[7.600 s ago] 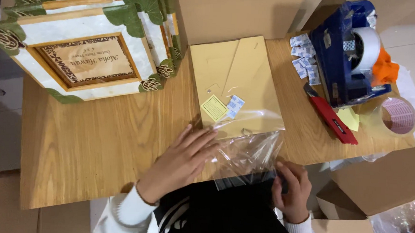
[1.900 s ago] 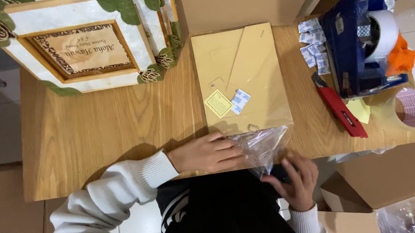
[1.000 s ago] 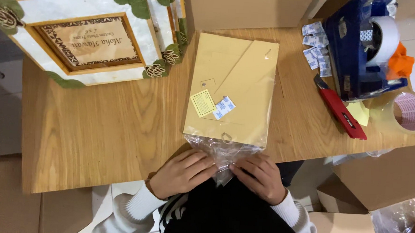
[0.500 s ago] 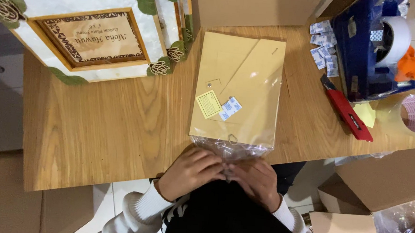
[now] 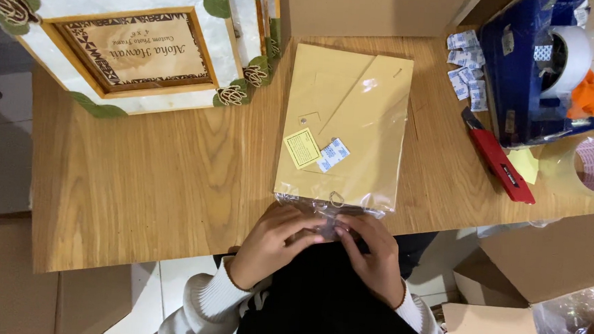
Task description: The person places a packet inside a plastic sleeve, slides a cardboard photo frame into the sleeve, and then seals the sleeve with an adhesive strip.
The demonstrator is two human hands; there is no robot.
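Head view: flat tan bagged board (image 5: 343,129)

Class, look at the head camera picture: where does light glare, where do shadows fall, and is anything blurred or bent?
Head view: even, soft indoor light; glare patches on the clear plastic bag over the yellow backing board; faint shadow under the left hand and right hand at the bag's mouth; the wooden table edges bow slightly from the wide lens; focus is sharp overall.
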